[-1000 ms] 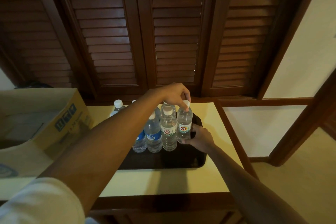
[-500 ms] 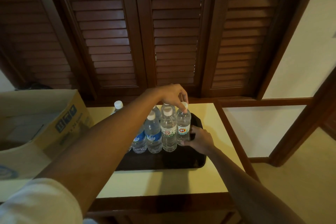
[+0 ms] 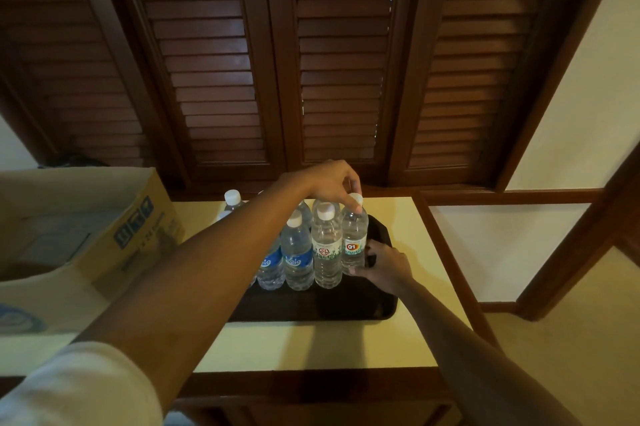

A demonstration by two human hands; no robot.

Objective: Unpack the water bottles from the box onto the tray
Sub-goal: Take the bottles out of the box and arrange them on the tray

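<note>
Several clear water bottles with white caps stand upright on a dark tray [image 3: 311,308] on the cream tabletop. My left hand [image 3: 325,183] reaches across and pinches the cap of the rightmost bottle [image 3: 354,238], the one with a red and white label. My right hand [image 3: 384,264] holds the base of that same bottle at the tray's right side. Beside it stand a green-labelled bottle [image 3: 325,249] and blue-labelled bottles [image 3: 297,256]. The open cardboard box [image 3: 104,238] sits at the left; my arm hides part of the row.
One more bottle [image 3: 231,204] stands behind my left forearm, near the box. Dark louvred wooden doors [image 3: 270,62] rise right behind the table. The table's wooden edge [image 3: 446,252] runs along the right, with floor beyond it.
The rightmost bottle has shifted slightly left, closer to the green-labelled one. Both hands stay on it, at cap and base.
</note>
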